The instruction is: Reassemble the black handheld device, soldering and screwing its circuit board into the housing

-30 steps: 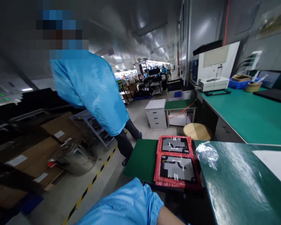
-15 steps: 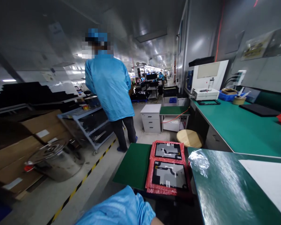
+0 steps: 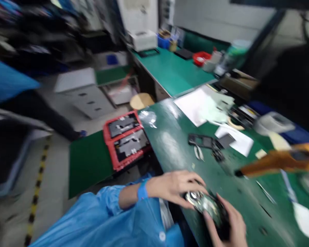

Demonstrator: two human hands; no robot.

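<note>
A dark device with a shiny, greenish face (image 3: pixel 209 208) was above the near edge of the green table (image 3: pixel 170 151), between the person's two hands. The right hand (image 3: pixel 229 219) had it in its grip, the thumb on one side and the fingers on the other. The left hand (image 3: pixel 173 187), with a blue band (image 3: pixel 142 190) on its wrist, bent its fingers over the far end; how firm this grip was, I could not tell.

Beyond the device, small pliers (image 3: pixel 198 152) lay just beside a black frame (image 3: pixel 201 141). To the right was an orange object (image 3: pixel 280 162) with a dark tip, too blurred for me to name. On the other side, two dark-and-grey panels (image 3: pixel 132 145) lay in red wrapping (image 3: pixel 107 133) upon a lower green surface (image 3: pixel 90 161).
</note>
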